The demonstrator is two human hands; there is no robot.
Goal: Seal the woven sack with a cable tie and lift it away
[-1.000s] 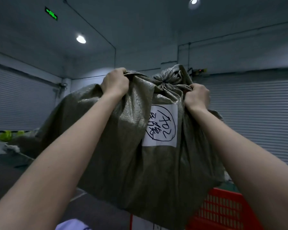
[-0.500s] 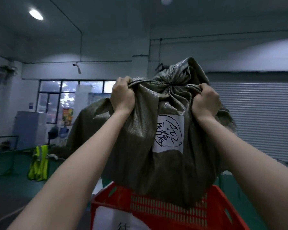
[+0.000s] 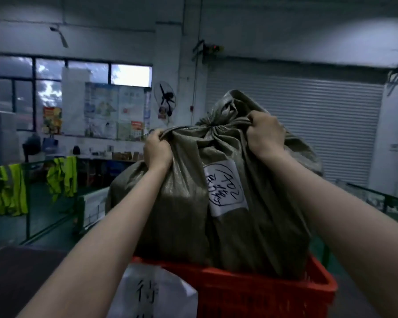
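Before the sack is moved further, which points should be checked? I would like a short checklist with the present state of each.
1. Left hand grip on the woven sack: closed on a bunched fold, ok.
2. Right hand grip: closed on the fabric beside the neck, ok.
3. Neck gathered shut: ok.
4. Cable tie on the neck: cannot tell, none is visible.
5. Sack bottom clear of the red crate: cannot tell, the near rim hides the bottom.
6. White label attached: ok.
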